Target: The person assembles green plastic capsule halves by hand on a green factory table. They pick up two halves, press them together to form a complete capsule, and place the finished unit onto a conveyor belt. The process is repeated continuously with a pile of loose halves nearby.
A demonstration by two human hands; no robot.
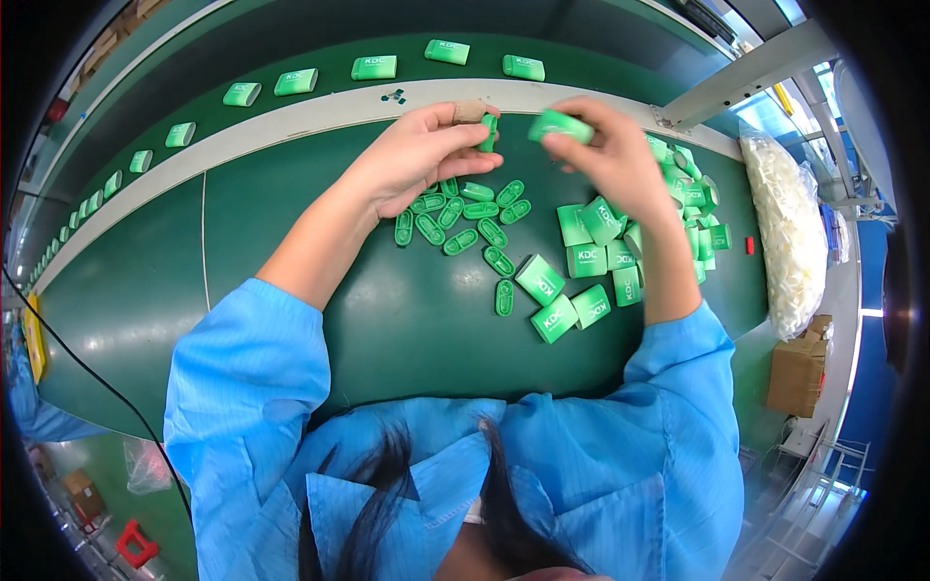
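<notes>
My left hand [441,150] pinches a small green oval end cap [488,133] between thumb and fingers, with a tan bandage wrapped on one finger. Opposite it, my right hand [610,145] grips a green plastic case shell [560,127], slightly blurred. The two parts are apart, with a short gap between them. Below my left hand lie several loose green oval end caps [450,213] on the green work table [387,320]. Under my right forearm spreads a pile of green and white case shells [586,259], partly hidden by the arm.
Beyond a pale rail [291,121], a line of green cases [374,67] runs along a dark green belt [320,53]. Small dark green bits [393,97] sit on the rail. A clear bag of whitish parts [783,232] stands at the right edge, near a small red piece [750,246] and a cardboard box [799,373].
</notes>
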